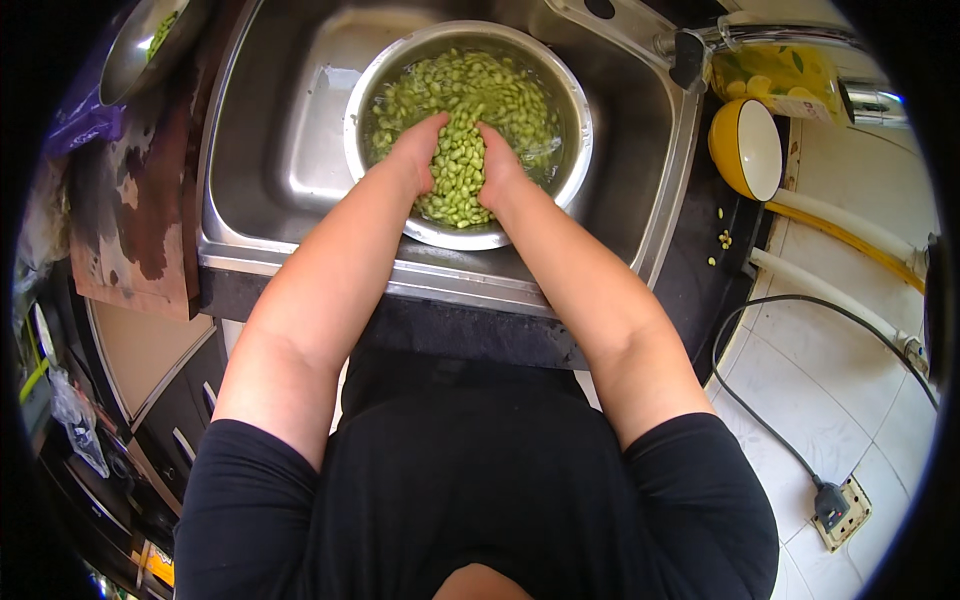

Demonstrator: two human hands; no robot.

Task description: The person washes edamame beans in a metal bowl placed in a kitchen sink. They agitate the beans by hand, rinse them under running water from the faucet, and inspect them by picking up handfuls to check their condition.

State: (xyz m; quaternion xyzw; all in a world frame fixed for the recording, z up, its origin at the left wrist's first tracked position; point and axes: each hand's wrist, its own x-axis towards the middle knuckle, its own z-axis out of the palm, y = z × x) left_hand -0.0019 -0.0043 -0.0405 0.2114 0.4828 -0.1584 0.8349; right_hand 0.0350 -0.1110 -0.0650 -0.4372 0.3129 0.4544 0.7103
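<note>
A round metal bowl (584,140) holding water and shelled green beans (460,170) stands in the stainless steel sink (315,165). Both of my hands are inside the bowl, cupped together around a heap of the beans near its front side. My left hand (420,152) curves round the left of the heap, while my right hand (498,168) closes in from the right. Beans cover most of my fingers, so their tips are hidden. Behind the heap, more beans lie in the water.
At the right of the sink are a tap (690,60), a yellow bowl with a white inside (745,150) and several stray beans (724,240). A black plug (830,503) sits in a wall socket. To the left are a stained board (135,215) and another metal bowl (125,65).
</note>
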